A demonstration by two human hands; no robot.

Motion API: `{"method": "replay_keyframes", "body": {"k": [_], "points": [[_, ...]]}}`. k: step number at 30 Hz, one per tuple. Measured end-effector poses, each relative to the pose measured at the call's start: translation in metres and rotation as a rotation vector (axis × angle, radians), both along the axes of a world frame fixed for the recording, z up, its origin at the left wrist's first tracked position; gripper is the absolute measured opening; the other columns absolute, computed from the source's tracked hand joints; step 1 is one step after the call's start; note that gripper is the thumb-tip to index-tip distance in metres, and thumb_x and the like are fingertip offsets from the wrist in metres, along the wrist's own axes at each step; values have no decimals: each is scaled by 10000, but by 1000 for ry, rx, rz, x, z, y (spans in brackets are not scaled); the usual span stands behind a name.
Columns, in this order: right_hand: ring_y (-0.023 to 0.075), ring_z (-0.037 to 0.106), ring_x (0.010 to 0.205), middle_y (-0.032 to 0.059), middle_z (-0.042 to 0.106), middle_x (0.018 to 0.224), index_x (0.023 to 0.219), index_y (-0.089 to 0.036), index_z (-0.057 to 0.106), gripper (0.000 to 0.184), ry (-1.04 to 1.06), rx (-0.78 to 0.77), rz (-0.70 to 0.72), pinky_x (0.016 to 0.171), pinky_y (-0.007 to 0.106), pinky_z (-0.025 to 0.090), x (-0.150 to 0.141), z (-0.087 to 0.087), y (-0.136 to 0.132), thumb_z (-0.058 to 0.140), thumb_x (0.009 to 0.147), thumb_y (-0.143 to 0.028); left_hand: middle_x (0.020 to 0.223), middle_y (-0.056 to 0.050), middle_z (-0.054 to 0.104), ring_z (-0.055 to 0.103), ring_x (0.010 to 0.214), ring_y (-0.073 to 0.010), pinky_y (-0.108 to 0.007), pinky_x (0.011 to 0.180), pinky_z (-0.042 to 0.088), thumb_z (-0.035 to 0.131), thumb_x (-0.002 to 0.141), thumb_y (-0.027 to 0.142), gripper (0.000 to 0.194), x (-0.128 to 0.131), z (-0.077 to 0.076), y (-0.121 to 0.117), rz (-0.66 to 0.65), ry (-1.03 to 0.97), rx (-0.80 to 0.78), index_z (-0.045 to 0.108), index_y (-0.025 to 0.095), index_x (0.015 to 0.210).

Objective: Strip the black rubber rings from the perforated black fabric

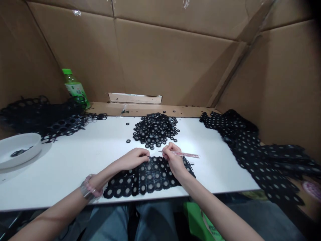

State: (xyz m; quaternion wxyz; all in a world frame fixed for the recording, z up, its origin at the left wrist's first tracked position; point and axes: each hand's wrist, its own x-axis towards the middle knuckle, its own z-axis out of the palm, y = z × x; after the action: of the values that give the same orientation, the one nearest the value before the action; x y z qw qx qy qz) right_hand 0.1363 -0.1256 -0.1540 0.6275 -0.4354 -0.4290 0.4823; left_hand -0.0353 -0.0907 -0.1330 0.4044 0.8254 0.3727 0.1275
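A black sheet of joined round pieces with pale centres (pixel 157 175) lies flat at the front of the white table. My left hand (pixel 136 157) rests at its upper edge, fingers curled and fingertips pressed against the sheet. In my right hand (pixel 173 160), above the sheet's upper right part, is a thin pen-like tool (pixel 187 154) with a clear, red-patterned handle. Its pointed tip faces left, towards my left fingertips. The exact kind of tool is too small to tell. Just beyond both hands sits a heap of loose black rings (pixel 156 127).
Black perforated netting (pixel 62 125) is piled at the left, beside a green-capped bottle (pixel 75 88). A white bowl (pixel 37 147) holds a few black scraps. More dotted black sheeting (pixel 247 147) hangs over the right edge. Cardboard walls (pixel 175 60) surround the white table (pixel 82 164).
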Motion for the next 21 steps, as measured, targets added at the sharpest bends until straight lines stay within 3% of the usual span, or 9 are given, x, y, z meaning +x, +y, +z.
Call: {"method": "replay_keyframes", "body": {"k": [3,6,9,13,21], "points": [[77,379,450,-71,421,477,524,-198,356,249,59,6,-45,465,217,287,3,0,-1,579,636,-196,621,-7,540,468,634,-150,-232,612,328,375,797,364,329,9,0,4,27,87,82,519,159,584],[83,392,448,-63,451,482,548,-201,380,228,-16,-8,-10,475,224,303,7,-2,-3,577,660,-228,534,-5,521,448,562,-139,-227,554,296,434,768,463,396,16,1,7,39,151,141,557,153,555],[96,420,471,-50,475,499,549,-201,400,197,-206,-20,40,491,231,318,11,-3,-4,565,656,-213,517,27,468,393,529,-108,-203,509,266,491,743,451,338,17,0,8,-44,97,64,583,153,613],[94,385,479,-56,420,499,505,-197,382,200,-425,25,42,483,226,297,13,-3,-5,541,612,-140,475,57,308,254,479,-80,-203,468,202,478,761,442,344,13,-5,8,-57,29,-37,518,146,591],[91,378,472,-59,400,486,499,-198,376,186,-459,28,101,462,221,286,13,-5,-3,512,600,-120,488,61,264,222,480,-78,-210,465,170,468,780,433,332,13,-9,8,-53,-24,-115,480,148,610]]}}
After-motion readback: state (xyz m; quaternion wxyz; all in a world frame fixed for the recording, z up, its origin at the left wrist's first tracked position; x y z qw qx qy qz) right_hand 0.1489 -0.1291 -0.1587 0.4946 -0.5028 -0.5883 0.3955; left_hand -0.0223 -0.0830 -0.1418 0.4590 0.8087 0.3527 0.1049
